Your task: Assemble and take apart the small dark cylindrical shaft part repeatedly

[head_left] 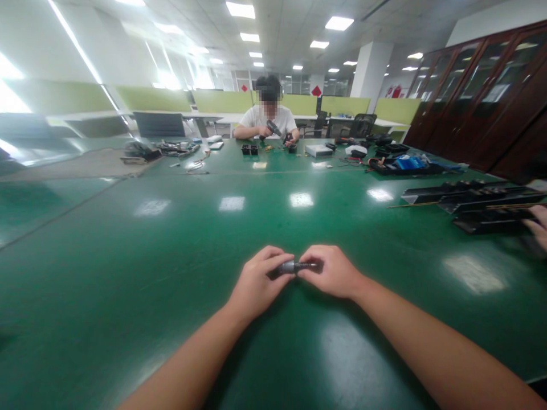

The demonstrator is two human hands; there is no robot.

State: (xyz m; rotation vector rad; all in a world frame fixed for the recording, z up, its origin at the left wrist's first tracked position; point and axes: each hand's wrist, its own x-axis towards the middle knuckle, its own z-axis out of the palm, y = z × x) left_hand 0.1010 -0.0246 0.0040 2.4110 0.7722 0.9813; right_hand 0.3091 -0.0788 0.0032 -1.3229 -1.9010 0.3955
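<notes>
A small grey cylindrical tool with a thin dark shaft (289,266) lies level between my hands, low over the green table. My left hand (261,280) is closed around its thick grey barrel, fingers on top and thumb below. My right hand (331,272) pinches the thin shaft at the other end. The fingers cover both ends of the tool, so its exact kind cannot be made out.
Across the green table (192,228) a person (273,117) in a white shirt holds a power drill (273,128). Small black boxes (250,150) lie before them. Black metal channels (470,196) and another person's hand (538,225) are at right; tools (177,148) lie far left.
</notes>
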